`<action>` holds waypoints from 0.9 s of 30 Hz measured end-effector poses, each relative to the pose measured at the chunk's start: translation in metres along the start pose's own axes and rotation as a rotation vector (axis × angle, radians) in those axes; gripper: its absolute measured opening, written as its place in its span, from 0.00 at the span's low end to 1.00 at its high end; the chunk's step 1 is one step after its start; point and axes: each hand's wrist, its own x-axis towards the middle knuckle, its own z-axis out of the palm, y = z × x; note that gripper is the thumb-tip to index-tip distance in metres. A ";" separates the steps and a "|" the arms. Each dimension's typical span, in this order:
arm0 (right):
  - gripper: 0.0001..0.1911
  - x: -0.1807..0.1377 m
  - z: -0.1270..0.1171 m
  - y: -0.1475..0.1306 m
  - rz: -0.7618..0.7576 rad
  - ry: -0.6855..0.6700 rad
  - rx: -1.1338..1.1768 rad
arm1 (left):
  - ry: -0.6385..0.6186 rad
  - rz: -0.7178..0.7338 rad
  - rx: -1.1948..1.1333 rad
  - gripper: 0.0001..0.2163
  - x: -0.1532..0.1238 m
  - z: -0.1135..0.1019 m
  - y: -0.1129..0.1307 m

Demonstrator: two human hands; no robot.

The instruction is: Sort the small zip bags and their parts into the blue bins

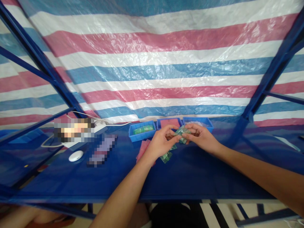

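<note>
Between my two hands is a small clear plastic bag [182, 133] with something green in it. My left hand [165, 139] pinches its left side, and my right hand [199, 136] grips its right side with thumb and fingers. Below them on the blue table lie more small green bags [166, 156], partly covered by my left hand. Pink sheets or bags [143, 148] lie beside my left wrist, partly hidden by the forearm. Behind my hands stand a blue bin [142, 136] with green packets, a blue bin with pink contents [169, 123], and a blue bin with clear bags [208, 125].
On the left of the table [190, 180] are a white round object [76, 155], a blurred-out flat item [102, 150] and a white power strip [80, 137] with cables. A striped plastic sheet [161, 72] hangs behind. Blue metal posts [268, 76] frame both sides.
</note>
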 end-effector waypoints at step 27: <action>0.19 -0.002 -0.003 0.006 0.087 -0.102 -0.001 | 0.129 0.249 0.417 0.08 -0.004 -0.002 0.021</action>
